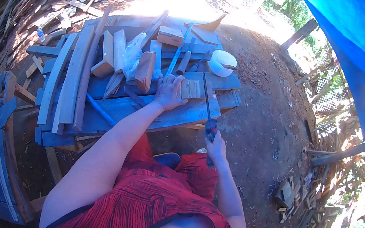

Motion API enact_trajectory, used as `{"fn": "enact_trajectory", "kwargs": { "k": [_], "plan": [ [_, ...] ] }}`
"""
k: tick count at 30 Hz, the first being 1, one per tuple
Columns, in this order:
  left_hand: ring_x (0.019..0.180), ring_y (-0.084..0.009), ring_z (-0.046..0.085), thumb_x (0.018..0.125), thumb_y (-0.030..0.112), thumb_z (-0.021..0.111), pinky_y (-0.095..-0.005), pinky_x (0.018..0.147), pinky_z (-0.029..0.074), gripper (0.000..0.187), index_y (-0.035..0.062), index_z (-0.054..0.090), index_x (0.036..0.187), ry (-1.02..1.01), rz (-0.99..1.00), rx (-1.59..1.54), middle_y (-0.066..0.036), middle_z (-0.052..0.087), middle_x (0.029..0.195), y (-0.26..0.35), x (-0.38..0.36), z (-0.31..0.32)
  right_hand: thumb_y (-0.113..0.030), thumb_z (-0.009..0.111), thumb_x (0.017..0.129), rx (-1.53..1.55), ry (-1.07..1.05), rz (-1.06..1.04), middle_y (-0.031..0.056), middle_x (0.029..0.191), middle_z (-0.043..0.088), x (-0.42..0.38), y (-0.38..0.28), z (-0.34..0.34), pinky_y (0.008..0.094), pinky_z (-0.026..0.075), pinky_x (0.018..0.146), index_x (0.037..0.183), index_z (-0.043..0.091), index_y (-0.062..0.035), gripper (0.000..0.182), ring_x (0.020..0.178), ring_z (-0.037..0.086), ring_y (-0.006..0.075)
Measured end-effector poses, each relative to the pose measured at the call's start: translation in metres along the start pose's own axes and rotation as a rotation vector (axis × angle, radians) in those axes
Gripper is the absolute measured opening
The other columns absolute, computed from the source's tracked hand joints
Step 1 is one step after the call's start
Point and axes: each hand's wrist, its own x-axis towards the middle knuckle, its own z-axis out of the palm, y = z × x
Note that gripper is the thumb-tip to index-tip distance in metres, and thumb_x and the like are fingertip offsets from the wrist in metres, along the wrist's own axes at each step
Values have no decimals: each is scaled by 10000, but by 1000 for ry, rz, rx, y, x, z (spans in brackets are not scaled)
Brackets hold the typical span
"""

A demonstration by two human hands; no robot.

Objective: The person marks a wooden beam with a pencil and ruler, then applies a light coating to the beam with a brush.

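Observation:
My left hand (168, 93) presses down on the bench and grips the left end of a short piece of wood (191, 89) with several lines across it. In my right hand (216, 147) is the dark handle of what looks like a handsaw (208, 95), seen nearly edge-on. Its long narrow blade points away from me and lies across the right end of the wood. Beyond my left hand are a blue measuring tape or rule (180, 49), a dark-handled tool (183, 62) and a wooden block (145, 70).
The plank bench (168, 114) bears long boards (74, 79), wood blocks, a clear plastic bag (133, 57) and a white tub (222, 64). Scrap wood (62, 10) is heaped at far left. A blue tarp (357, 49) hangs at upper right, above bare dirt ground (268, 125).

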Motion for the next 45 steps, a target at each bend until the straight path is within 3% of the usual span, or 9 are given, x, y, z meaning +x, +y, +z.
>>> {"fn": "enact_trajectory", "kwargs": {
  "k": [6,18,21,23,26,30,36,39,45],
  "plan": [
    [1137,-285,434,602,390,797,-460,1026,247,772,170,428,1244,-40,-44,-23,-88,469,1108,1,1,1,-278,593,837,-64,58,-80,273,946,624,69,-31,9,523,452,780,1080,477,-14,377,918,595,461],
    [1123,-286,440,583,368,810,-489,1025,234,783,164,436,1240,10,-1,-16,-77,483,1079,0,1,2,-263,588,845,14,5,-22,270,919,632,-42,20,6,527,456,758,1122,473,-24,383,905,604,454],
    [1132,-285,435,583,379,809,-502,1035,219,789,160,435,1243,-13,-9,4,-78,481,1089,2,1,0,-210,637,802,11,-9,8,255,936,632,-7,2,0,475,463,791,1141,488,-19,417,935,605,435],
    [1132,-287,435,584,386,808,-505,1038,216,792,161,434,1245,-9,-3,2,-78,480,1095,0,0,2,-271,596,841,40,34,-91,268,924,633,30,-8,7,519,457,775,1120,464,-21,397,912,604,451],
    [1131,-287,434,589,386,805,-494,1035,223,785,167,430,1243,2,-7,1,-79,472,1101,1,-1,2,-276,601,836,-62,94,-53,277,924,628,66,-33,12,520,461,770,1119,469,-18,405,905,602,458],
    [1128,-286,435,593,378,803,-481,1025,236,776,172,425,1238,12,-10,-3,-80,465,1097,2,-1,0,-268,603,835,-69,86,-56,279,929,625,62,-32,14,523,464,764,1120,468,-16,403,902,601,463],
    [1121,-284,438,592,381,803,-492,1047,214,773,168,427,1233,-4,-13,-32,-82,465,1091,-1,1,5,-252,594,841,23,29,-28,283,899,627,-29,24,20,522,461,756,1124,462,-19,389,885,603,463],
    [1113,-288,441,579,381,807,-500,1037,220,779,162,436,1228,7,-5,-32,-83,482,1068,-2,1,4,-250,585,844,27,13,9,278,900,630,-43,21,15,526,458,754,1118,471,-23,374,886,602,463],
    [1130,-282,436,593,387,803,-504,1066,191,768,167,436,1230,-24,-11,-28,-83,469,1090,-1,1,2,-280,582,845,21,58,-96,273,892,633,22,2,10,532,456,755,1096,479,-12,382,894,599,466]
  ]
}}
